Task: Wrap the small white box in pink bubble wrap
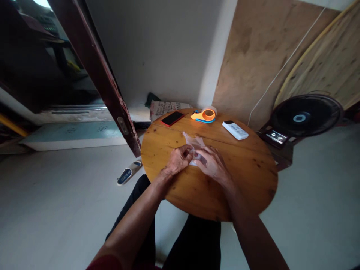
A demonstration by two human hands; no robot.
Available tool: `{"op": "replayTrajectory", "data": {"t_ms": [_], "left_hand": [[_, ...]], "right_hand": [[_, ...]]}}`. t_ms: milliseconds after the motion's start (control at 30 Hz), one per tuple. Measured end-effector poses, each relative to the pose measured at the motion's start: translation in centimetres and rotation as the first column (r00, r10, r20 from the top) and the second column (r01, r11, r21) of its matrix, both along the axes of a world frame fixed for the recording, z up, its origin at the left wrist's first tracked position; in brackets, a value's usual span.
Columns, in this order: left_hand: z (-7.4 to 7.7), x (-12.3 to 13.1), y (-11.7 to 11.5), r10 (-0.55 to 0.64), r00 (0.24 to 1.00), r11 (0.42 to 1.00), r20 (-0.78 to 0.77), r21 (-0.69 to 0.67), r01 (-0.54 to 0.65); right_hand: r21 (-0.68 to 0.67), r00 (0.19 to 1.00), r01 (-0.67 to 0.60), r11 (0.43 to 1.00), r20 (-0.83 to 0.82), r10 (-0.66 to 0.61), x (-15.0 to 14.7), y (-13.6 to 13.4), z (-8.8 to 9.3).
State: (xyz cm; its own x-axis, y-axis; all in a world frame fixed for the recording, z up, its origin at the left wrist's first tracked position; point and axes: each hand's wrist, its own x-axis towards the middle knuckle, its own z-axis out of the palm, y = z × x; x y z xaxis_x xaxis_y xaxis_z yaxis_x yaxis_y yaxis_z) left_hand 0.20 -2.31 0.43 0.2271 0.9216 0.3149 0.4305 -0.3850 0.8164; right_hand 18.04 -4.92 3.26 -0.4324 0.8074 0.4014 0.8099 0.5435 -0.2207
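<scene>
Round wooden table (247, 172): left hand (179, 159), right hand (211, 163), grip pinched closed on thin plastic (196, 141); contents unclear.

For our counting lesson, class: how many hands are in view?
2: the left hand and the right hand, side by side over the round table, both touching the translucent plastic. No other hand shows.

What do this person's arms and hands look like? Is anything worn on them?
The left hand and right hand are bare and five-fingered, without gloves; I can make out no rings or watch. Both forearms are uncovered. A dark red sleeve shows on the left side only.
</scene>
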Motion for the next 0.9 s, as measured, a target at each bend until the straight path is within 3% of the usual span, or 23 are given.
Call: {"op": "replayTrajectory", "data": {"t_ms": [500, 900], "left_hand": [[0.45, -0.08, -0.13, -0.010, 1.000, 0.999, -0.023, -0.035, 0.009], [-0.02, -0.17, -0.01, -0.012, 1.000, 1.000, 0.011, -0.024, 0.012]], "right_hand": [[-0.005, 1.000, 0.004, 1.000, 0.007, -0.004, 0.15, -0.05, 0.03], [0.025, 1.000, 0.012, 1.000, 0.002, -0.012, 0.02, -0.25, 0.14]]}}
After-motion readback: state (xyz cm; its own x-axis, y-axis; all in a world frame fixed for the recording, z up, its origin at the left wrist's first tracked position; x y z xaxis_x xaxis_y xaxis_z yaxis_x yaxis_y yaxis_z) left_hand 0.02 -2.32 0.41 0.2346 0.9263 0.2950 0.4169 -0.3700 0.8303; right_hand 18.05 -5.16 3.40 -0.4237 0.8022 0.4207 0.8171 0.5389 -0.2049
